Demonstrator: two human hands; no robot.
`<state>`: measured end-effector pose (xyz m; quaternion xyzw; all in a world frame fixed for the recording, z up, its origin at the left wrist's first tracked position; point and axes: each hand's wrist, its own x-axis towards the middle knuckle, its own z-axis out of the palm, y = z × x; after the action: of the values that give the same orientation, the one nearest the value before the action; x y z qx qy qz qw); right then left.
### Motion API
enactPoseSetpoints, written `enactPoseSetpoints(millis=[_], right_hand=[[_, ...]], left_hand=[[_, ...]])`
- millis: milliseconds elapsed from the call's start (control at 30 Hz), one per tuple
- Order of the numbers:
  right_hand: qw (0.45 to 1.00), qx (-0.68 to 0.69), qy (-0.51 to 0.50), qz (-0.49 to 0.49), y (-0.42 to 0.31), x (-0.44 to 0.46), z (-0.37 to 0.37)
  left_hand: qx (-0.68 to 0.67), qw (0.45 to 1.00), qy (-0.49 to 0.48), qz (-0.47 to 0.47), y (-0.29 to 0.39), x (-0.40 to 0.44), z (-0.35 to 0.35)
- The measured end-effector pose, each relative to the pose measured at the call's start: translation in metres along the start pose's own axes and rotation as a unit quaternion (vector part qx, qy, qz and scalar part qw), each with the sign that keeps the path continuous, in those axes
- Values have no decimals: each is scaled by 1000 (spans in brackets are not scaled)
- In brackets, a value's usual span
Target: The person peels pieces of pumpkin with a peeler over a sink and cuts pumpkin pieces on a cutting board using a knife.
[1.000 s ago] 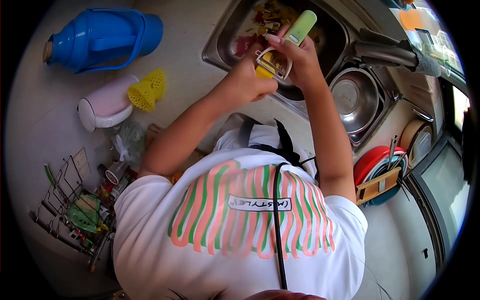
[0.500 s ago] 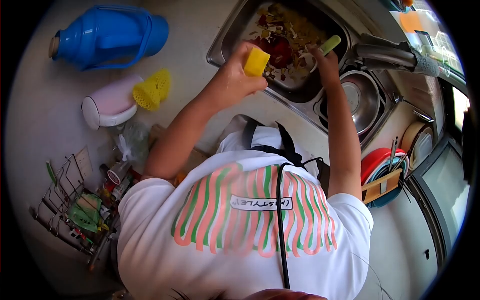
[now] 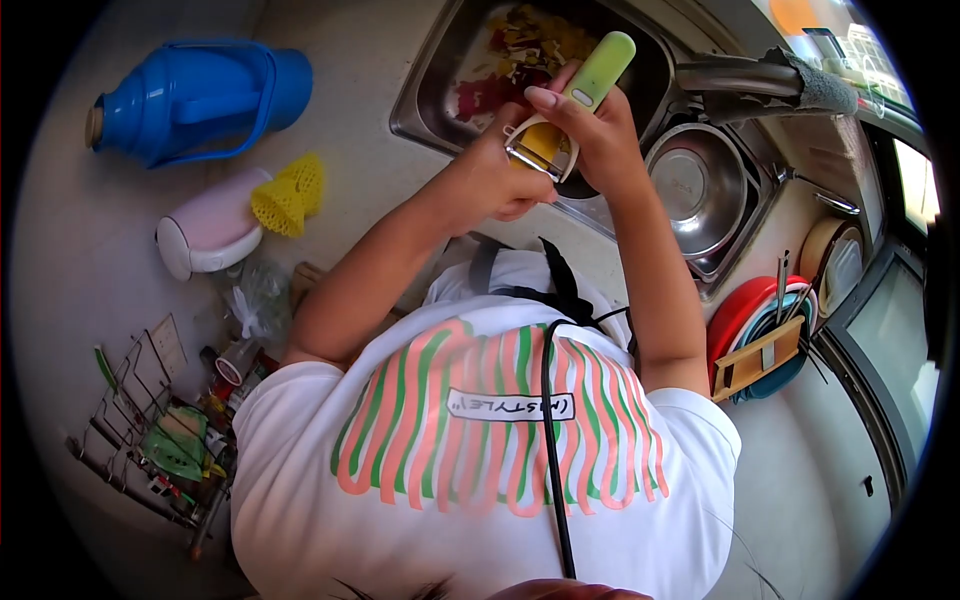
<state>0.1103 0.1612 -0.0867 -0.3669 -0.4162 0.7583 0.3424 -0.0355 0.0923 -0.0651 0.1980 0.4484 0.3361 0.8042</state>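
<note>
My left hand (image 3: 490, 178) is closed around a yellow chunk of peeled produce (image 3: 541, 143), its exact kind unclear and most of it hidden by fingers and tool. In my right hand (image 3: 608, 138) is a vegetable peeler with a light green handle (image 3: 602, 72) and a pale, U-shaped head. The metal blade lies across the chunk, near my left fingers. Both hands are over the near edge of a steel sink (image 3: 418, 92). Yellow, white and reddish peel scraps (image 3: 545, 38) lie in the basin, with a red patch (image 3: 484, 97) beside them.
Right of the basin, a steel bowl (image 3: 690, 190) sits under the cloth-wrapped faucet (image 3: 740, 82). Stacked basins with a wooden-framed slicer (image 3: 755, 365) stand farther right. On the left are a blue thermos (image 3: 200, 100), yellow foam netting (image 3: 290, 195) and a wire rack (image 3: 125, 420).
My right hand has brought the peeler up from the basin to the yellow chunk. My left hand has turned and moved slightly lower and right, and the view has shifted a little.
</note>
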Motion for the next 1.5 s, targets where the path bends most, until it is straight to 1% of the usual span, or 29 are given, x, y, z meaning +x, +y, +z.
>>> enactPoseSetpoints(millis=[133, 300, 400, 433, 500, 533, 567, 600, 633, 667, 733, 767, 833, 867, 900, 933, 1000, 1067, 1133, 1167, 1200, 1233, 1267, 1300, 1367, 1400, 1433, 1467, 1500], right_hand=[[999, 41, -15, 23, -4, 2, -2], [979, 192, -30, 67, 26, 17, -7], [973, 210, 9, 92, 48, 25, -14], [962, 229, 138, 45, 61, 36, -29], [959, 200, 202, 15, 76, 48, -117], [977, 23, 207, 47, 75, 43, -143], [963, -154, 207, 81, 74, 38, -169], [952, -243, 164, 89, 68, 29, -169], [905, -386, 135, 121, 60, 21, -161], [835, -521, 105, 142, 51, 21, -154], [901, -404, 151, 52, 44, 18, -136], [925, -339, 171, 9, 44, 15, -123], [986, -65, 150, 19, 30, 7, -80], [987, 76, 137, 22, 20, 3, -57], [989, 90, 115, 24, 9, -3, -33], [990, 104, 93, 27, 3, -8, -17], [999, -14, 19, 25, 1, -10, -9], [999, 25, 18, 10, 1, -9, -10], [984, 170, 44, 18, 1, -2, -24], [976, 187, 107, 21, 3, 7, -37], [976, 178, 124, -6, 11, 18, -54], [991, -23, 130, -1, 21, 23, -75], [967, -224, 126, -1, 28, 27, -94], [944, -315, 101, -9, 34, 30, -107], [872, -488, 44, -26, 44, 36, -116], [961, -261, 86, 26, 40, 32, -102], [992, -37, 103, 60, 44, 34, -98], [970, 186, 116, 102, 54, 35, -100], [967, -218, 94, 88, 85, 42, -108]], left_hand=[[12, 1000, -5, 15, 4, -6, 1], [11, 999, 32, 8, -2, 0, -9], [-1, 1000, 14, -8, -5, -1, -18], [3, 1000, -18, -7, -3, -12, -14], [43, 997, -68, -4, 10, -44, -4], [83, 996, -29, 31, 10, -46, -9], [121, 990, 14, 68, 7, -49, -15], [156, 981, 55, 98, 3, -54, -18], [193, 976, 81, 58, 8, -53, -24], [190, 976, 80, 75, 8, -50, -25], [180, 975, 75, 107, 2, -43, -23], [204, 973, 70, 79, 7, -43, -19], [226, 966, 86, 88, -6, -31, -17], [238, 962, 94, 93, -11, -25, -14], [258, 959, 100, 66, -10, -22, -8], [262, 956, 99, 86, -12, -20, -2], [270, 948, 103, 131, -17, -16, 8], [272, 949, 95, 127, -18, -20, 18], [280, 946, 79, 142, -20, -24, 24], [284, 947, 52, 140, -20, -31, 27], [258, 956, 45, 135, -18, -38, 32], [230, 964, 40, 130, -16, -47, 38], [203, 970, 36, 130, -15, -51, 41], [202, 961, 45, 186, -26, -52, 37], [34, 991, 3, 128, -21, -68, 31], [-51, 993, -20, 105, -20, -75, 27], [-143, 979, -37, 143, -32, -77, 22], [-137, 978, -11, 154, -37, -83, 19], [-140, 972, 35, 188, -45, -102, 12]])
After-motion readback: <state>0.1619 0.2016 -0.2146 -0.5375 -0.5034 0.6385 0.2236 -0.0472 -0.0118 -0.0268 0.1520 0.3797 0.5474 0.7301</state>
